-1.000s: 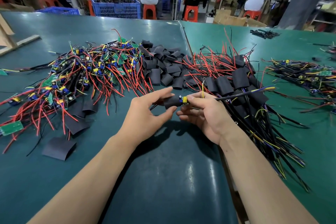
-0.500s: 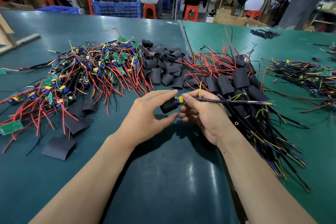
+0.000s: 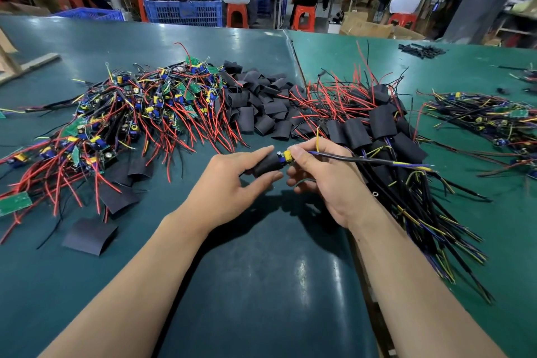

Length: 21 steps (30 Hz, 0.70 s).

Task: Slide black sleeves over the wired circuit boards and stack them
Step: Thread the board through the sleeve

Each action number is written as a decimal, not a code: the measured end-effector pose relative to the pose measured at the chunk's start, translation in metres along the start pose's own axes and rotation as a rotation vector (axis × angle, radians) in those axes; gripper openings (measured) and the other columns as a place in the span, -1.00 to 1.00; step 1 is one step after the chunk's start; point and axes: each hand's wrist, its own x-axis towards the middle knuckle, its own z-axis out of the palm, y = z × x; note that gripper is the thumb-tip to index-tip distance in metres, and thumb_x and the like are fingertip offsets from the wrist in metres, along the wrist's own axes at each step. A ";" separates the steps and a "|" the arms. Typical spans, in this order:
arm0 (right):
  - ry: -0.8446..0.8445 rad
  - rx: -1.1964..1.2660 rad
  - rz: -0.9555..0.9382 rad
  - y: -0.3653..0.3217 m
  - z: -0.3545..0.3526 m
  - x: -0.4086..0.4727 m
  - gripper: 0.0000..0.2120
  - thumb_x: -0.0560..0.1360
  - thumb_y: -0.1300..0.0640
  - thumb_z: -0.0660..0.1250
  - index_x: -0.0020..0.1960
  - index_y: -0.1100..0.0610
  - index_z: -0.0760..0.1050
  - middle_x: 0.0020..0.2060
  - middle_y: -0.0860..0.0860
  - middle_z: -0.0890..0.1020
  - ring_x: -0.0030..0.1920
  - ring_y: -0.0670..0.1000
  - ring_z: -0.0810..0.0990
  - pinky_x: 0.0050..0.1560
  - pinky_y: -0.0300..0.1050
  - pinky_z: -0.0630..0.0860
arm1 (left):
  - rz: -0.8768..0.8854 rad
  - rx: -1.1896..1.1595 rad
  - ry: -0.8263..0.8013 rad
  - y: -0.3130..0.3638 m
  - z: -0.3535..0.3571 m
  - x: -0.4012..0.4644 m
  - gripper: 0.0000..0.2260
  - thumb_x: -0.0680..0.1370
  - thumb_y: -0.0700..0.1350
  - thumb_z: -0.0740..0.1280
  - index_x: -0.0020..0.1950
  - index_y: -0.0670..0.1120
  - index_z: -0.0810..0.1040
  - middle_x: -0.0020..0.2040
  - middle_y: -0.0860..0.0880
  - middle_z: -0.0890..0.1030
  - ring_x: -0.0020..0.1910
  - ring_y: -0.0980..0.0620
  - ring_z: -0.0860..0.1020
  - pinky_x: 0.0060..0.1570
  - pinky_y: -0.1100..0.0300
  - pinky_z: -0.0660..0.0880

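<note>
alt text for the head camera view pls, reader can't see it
Over a green table, the left hand holds a black sleeve while the right hand feeds a wired circuit board into it. Bare boards lie left, loose sleeves centre, sleeved boards right.

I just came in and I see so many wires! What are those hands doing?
A person is putting a black sleeve over a small wired board. The left hand pinches the sleeve, and the right hand holds the board by its yellow end, its wires trailing off to the right. The board is mostly inside, with the yellow part poking out. On the left lies a pile of bare boards, in the middle loose sleeves, and on the right the finished ones.
</note>
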 end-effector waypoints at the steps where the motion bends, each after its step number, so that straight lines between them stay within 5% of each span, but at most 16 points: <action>1: -0.013 -0.008 -0.009 0.000 0.000 0.000 -0.87 0.59 0.21 0.32 -0.13 0.16 0.55 -0.41 0.02 0.62 -0.41 0.00 0.59 -0.42 -0.21 0.51 | -0.005 -0.009 -0.009 0.001 0.000 0.000 -0.61 0.51 -0.03 0.44 0.30 -0.13 0.59 0.08 0.00 0.69 0.06 0.10 0.65 0.12 0.09 0.54; 13: 0.010 0.237 0.211 0.000 0.002 0.002 -0.91 0.47 0.25 0.44 -0.21 0.14 0.62 -0.39 0.06 0.64 -0.42 -0.03 0.59 -0.38 -0.25 0.54 | 0.114 0.060 -0.029 0.004 0.003 0.002 -0.53 0.49 -0.02 0.39 0.33 -0.25 0.54 -0.08 -0.14 0.64 -0.08 -0.17 0.58 0.03 0.04 0.47; 17: 0.022 0.275 0.181 0.000 0.001 0.002 -0.96 0.42 0.30 0.44 -0.18 0.21 0.61 -0.37 0.06 0.66 -0.40 -0.04 0.60 -0.35 -0.24 0.55 | 0.098 -0.018 -0.053 0.005 0.003 0.001 -0.42 0.40 0.05 0.45 0.35 -0.18 0.53 -0.08 -0.10 0.64 -0.09 -0.12 0.59 0.00 0.08 0.49; 21: 0.079 0.298 0.170 -0.002 0.000 0.004 -0.95 0.43 0.32 0.43 -0.19 0.21 0.59 -0.40 0.05 0.64 -0.43 -0.05 0.58 -0.39 -0.28 0.53 | -0.019 -0.120 0.015 0.003 -0.001 0.000 -0.32 0.29 0.17 0.49 0.36 -0.05 0.53 -0.03 0.06 0.65 -0.07 0.16 0.56 0.07 0.36 0.45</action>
